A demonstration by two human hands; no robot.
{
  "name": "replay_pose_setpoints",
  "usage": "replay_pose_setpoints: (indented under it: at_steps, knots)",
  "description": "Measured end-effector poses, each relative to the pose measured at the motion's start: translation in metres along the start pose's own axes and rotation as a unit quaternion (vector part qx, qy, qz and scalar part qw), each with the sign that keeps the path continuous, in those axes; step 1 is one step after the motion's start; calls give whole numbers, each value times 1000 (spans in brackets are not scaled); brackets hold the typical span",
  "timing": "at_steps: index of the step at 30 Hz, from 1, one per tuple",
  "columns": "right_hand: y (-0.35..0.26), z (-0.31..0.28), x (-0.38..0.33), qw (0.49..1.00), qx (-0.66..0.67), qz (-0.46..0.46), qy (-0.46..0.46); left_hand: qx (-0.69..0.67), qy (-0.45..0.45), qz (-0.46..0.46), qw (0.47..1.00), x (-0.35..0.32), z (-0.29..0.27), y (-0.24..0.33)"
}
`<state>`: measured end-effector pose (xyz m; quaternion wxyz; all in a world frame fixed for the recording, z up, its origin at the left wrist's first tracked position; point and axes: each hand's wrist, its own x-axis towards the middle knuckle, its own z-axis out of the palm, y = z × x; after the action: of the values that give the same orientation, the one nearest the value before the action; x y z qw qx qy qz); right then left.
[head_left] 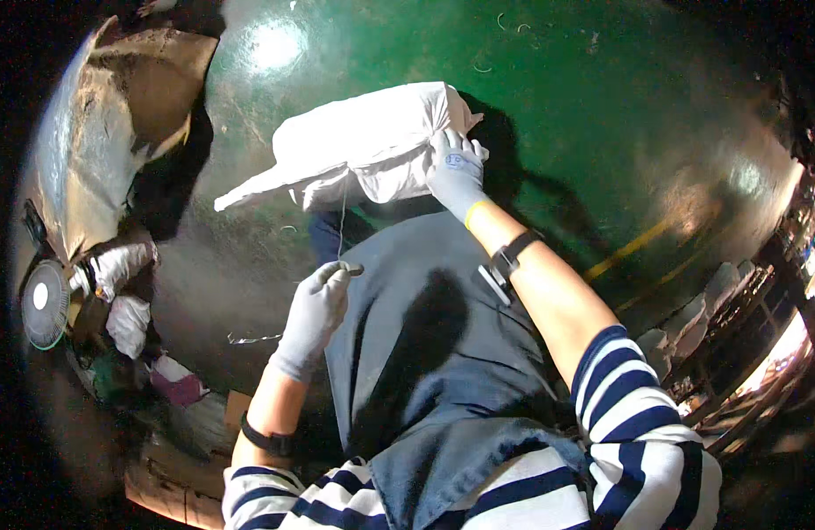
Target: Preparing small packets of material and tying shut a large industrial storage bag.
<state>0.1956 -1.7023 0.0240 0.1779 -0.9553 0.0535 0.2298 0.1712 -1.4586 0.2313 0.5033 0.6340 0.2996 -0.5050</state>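
A white cloth bundle (363,124) lies on its side in front of my knees, with a loose flap trailing to the left. My right hand (458,173), in a white glove, grips the right end of the bundle; folds in the cloth gather at its fingertips. A thin string (343,216) runs from the bundle's near side down to my left hand (315,314). That hand, gloved too, is closed in a pinch on the string. A small dark grey piece (354,269) sticks out from its fingertips, too small to name.
A dark grey apron (425,353) covers my lap. Green floor (584,106) stretches beyond the bundle. To the left stand a large crumpled sheet (98,132), a round fan (45,305) and white bags (128,325). Stacked material (708,309) lies at the right.
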Motion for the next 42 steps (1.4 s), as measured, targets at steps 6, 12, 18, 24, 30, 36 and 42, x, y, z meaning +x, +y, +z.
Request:
replay_pose_setpoints:
  at_steps: [6,12,18,24,30,36,42]
  knots:
    - [107,19,11,975,-40,110,-188,215,190,185,940,27,-16,-20]
    - [78,21,2,997,-39,-52,-51,559,419,84,711,93,-188,-116]
    - [129,77,46,994,-21,-72,-85,485,566,258,614,148,-147,-119]
    - [147,6,73,612,598,263,-446,10,442,310,842,128,84,-63]
    - [133,-1,80,739,449,141,-483,-604,104,78,786,266,221,-75]
    - [126,-20,48,812,428,128,-375,-810,-50,123,572,321,237,-64]
    - [150,0,45,772,479,196,-369,-637,81,158,751,325,237,-75]
